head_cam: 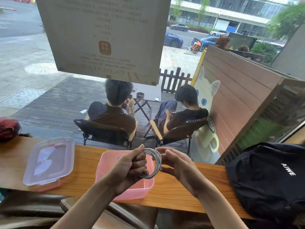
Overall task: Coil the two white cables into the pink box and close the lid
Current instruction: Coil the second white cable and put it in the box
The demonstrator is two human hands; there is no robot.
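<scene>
A white cable is wound into a round coil of several loops. My left hand is closed around the coil's left side, holding it above the pink box. My right hand touches the coil's right side, fingers curled around the loops. The pink box stands open on the wooden counter, partly hidden behind my left hand and forearm. Its clear lid with pink clips lies flat on the counter to the left. I cannot make out a second cable apart from this coil.
A black backpack lies on the wooden counter at the right. A dark red bag sits at the far left. A window is right behind the counter; two people sit outside. A brown seat is below the counter's near edge.
</scene>
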